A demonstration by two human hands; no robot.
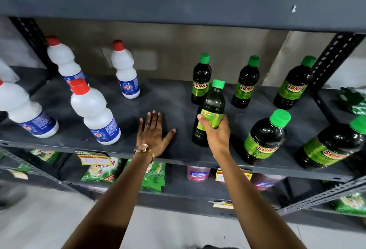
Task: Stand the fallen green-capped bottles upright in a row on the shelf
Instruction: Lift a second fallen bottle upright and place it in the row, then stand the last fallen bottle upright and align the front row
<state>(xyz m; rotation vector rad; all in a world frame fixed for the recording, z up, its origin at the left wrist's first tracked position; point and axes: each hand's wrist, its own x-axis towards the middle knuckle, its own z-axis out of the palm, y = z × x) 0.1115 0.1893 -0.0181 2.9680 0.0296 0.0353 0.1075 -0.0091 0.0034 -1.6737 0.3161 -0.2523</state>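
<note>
Bottle [213,108] stands upright on the shelf [168,98], its lower label hidden by the right hand [216,132] gripping it; left hand [152,132] lies open, flat beside.

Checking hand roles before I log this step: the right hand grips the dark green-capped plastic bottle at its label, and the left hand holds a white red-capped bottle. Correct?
Not quite. In the head view the left hand holds nothing; it lies flat, fingers spread, on the dark grey metal shelf. The right hand does grip the dark green-capped plastic bottle at its label.
</note>
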